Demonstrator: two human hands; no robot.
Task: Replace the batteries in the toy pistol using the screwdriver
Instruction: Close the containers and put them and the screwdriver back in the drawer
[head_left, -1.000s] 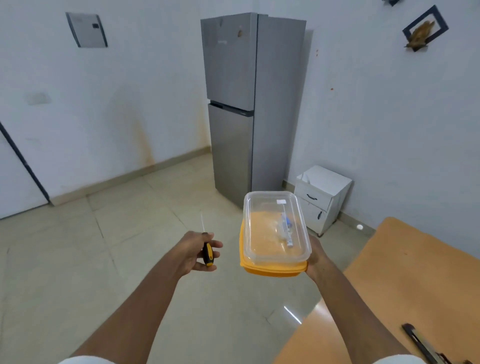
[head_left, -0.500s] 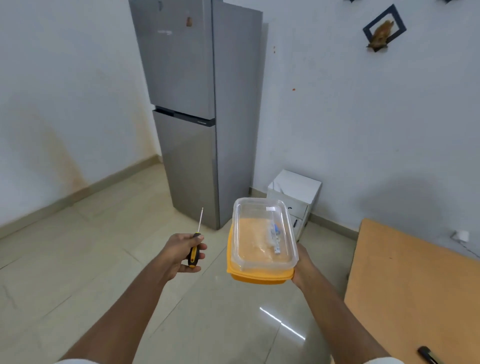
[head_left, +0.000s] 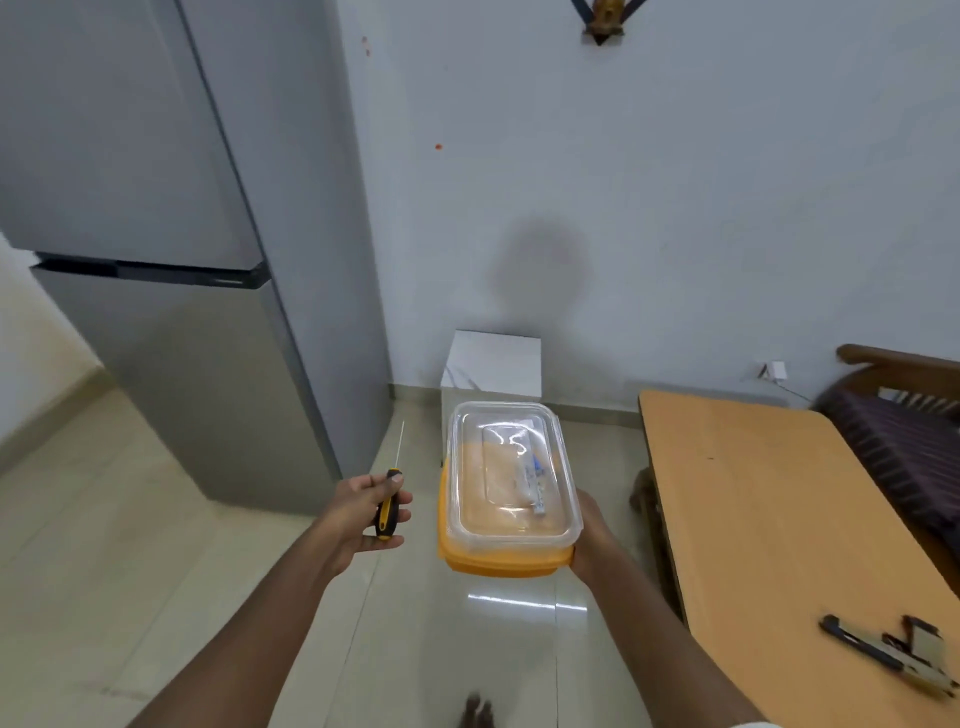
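Note:
My left hand grips a black and yellow screwdriver, its thin shaft pointing up. My right hand holds from below a clear plastic container that sits on an orange lid; a small pack of what look like batteries lies inside. The toy pistol, black and silver, lies on the wooden table at the lower right, well apart from both hands.
A tall grey fridge stands at the left. A small white cabinet sits against the wall behind the container. A dark wooden chair is at the far right. Tiled floor lies below me.
The view has swung right: the fridge slid left, the table and toy pistol came further into view. Both hands keep the same hold on the screwdriver and container.

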